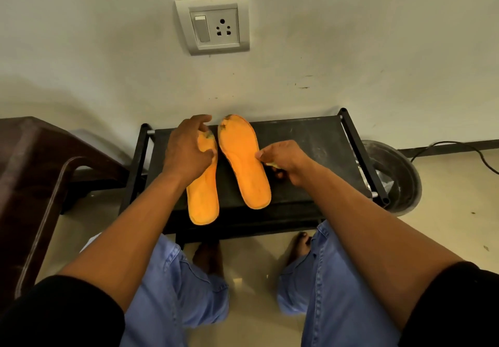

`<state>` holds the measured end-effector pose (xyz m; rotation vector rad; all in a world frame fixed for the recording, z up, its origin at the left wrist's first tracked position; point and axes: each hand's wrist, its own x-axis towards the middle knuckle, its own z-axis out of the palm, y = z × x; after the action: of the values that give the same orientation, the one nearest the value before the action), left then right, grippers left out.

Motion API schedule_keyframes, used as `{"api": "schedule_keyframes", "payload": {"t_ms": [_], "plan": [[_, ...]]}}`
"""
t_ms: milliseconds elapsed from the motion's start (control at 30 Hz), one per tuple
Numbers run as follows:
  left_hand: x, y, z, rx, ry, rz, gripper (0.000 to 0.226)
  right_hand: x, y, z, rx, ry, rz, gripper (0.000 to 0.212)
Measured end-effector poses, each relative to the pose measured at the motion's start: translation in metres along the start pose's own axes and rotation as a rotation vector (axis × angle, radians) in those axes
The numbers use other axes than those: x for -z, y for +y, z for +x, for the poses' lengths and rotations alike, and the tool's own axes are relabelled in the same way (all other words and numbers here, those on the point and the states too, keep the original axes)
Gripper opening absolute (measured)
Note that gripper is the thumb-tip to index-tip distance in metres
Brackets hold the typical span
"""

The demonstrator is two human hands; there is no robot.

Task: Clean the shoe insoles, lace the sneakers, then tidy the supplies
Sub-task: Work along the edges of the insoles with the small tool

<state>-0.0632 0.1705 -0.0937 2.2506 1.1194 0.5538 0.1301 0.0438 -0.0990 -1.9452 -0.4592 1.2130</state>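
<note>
left hand on left insole | right hand touching right insole

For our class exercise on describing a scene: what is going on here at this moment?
A seated person works on two orange insoles lying side by side on a black rack against the wall. The left hand rests on the toe end of the left insole. The right hand touches the edge of the right insole while gripping something small and pale, too hidden to identify. Dark marks show at both toes. No sneakers or laces are in view.
</note>
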Motion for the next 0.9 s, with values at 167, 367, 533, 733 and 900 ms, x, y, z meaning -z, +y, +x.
{"api": "schedule_keyframes", "payload": {"t_ms": [167, 367, 533, 733, 900], "plan": [[0.008, -0.031, 0.006, 0.45, -0.087, 0.411, 0.029, -0.018, 0.011, 0.017, -0.001, 0.156, -0.147, 0.013], [0.013, -0.038, 0.01, 0.646, -0.182, 0.352, 0.019, -0.025, 0.006, 0.015, 0.026, 0.212, -0.315, 0.01], [0.013, -0.043, 0.012, 0.756, -0.171, 0.22, 0.021, -0.032, 0.002, 0.011, 0.007, 0.199, -0.348, 0.012], [0.01, -0.05, 0.016, 0.79, -0.071, 0.127, 0.014, -0.037, 0.001, 0.01, 0.039, 0.242, -0.33, 0.006], [0.019, -0.07, 0.019, 0.838, -0.055, 0.132, 0.018, -0.054, -0.008, 0.013, -0.061, 0.149, -0.271, 0.012]]}}
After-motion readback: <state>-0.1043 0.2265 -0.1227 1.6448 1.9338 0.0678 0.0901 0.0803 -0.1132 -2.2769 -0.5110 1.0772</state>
